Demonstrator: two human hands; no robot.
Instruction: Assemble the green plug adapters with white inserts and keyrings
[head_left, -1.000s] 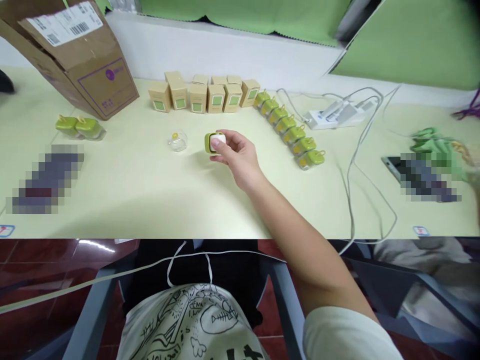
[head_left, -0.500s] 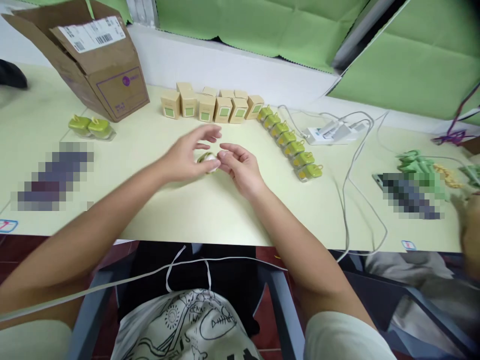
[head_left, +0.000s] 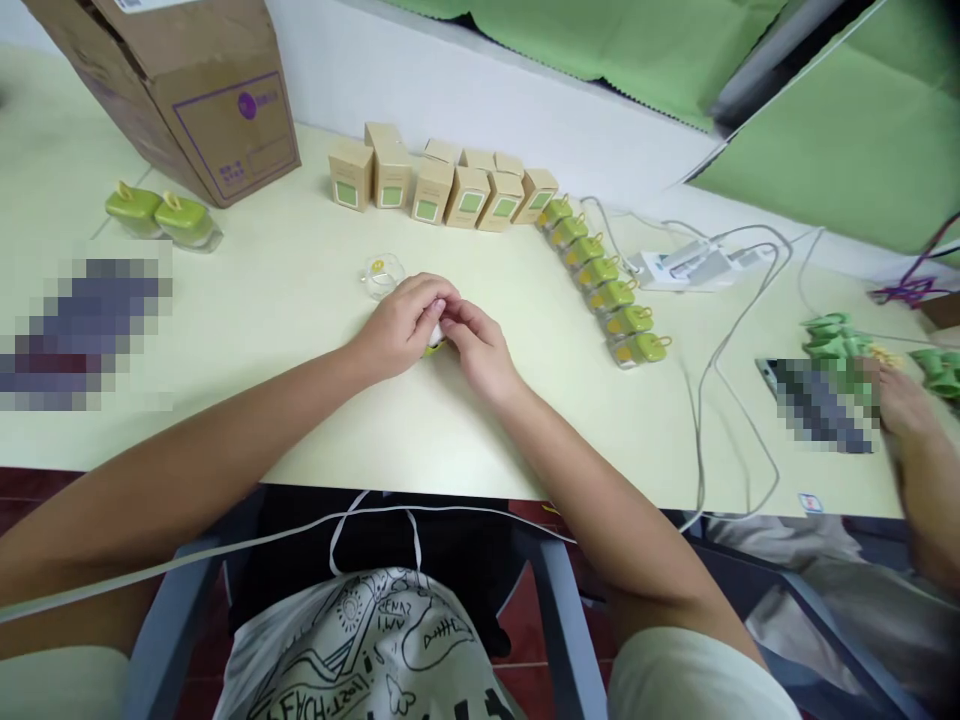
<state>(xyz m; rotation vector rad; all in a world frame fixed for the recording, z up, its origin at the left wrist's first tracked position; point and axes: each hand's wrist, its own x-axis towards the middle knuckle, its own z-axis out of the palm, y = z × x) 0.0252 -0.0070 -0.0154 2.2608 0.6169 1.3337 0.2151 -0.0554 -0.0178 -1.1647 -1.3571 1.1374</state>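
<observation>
My left hand (head_left: 401, 325) and my right hand (head_left: 474, 338) meet in the middle of the pale table (head_left: 300, 400), fingers closed together around a small green and white gadget (head_left: 434, 337) that is mostly hidden between them. A clear plastic case (head_left: 381, 273) lies just beyond my left hand, apart from it.
Several small tan boxes (head_left: 442, 190) stand in a row at the back. A diagonal line of green-lidded clear cases (head_left: 604, 280) runs to the right, two more cases (head_left: 161, 213) at left beside a cardboard carton (head_left: 180, 90). White chargers and cables (head_left: 705, 265) lie right. Another person's hand (head_left: 900, 400) is at far right.
My left hand has come in and closed onto the gadget that my right hand held alone. The camera has tilted down and nearer the table.
</observation>
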